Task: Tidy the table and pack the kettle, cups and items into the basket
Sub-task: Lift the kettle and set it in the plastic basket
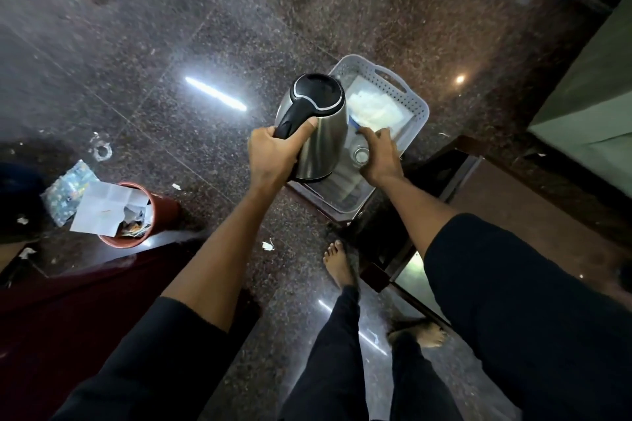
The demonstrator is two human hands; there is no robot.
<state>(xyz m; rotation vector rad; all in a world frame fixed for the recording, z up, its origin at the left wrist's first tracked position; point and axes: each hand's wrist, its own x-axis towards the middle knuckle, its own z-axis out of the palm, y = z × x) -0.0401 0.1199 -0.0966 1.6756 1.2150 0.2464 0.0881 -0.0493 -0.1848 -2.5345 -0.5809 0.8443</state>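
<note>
A steel kettle (321, 140) with a black lid and handle hangs tilted over the near half of a white plastic basket (415, 102). My left hand (273, 155) grips the kettle's black handle. My right hand (378, 155) reaches into the basket beside the kettle, its fingers curled over a clear glass cup (360, 155) and touching a white packet (372, 109) lying in the far half. Whether it grips the cup is unclear. The basket rests on the corner of a dark wooden table (455, 161).
A red bin (164, 212) stuffed with paper stands on the speckled floor at left, with scraps of litter around it. My bare feet (340, 263) are below the table's edge. A green surface (581, 106) lies at right.
</note>
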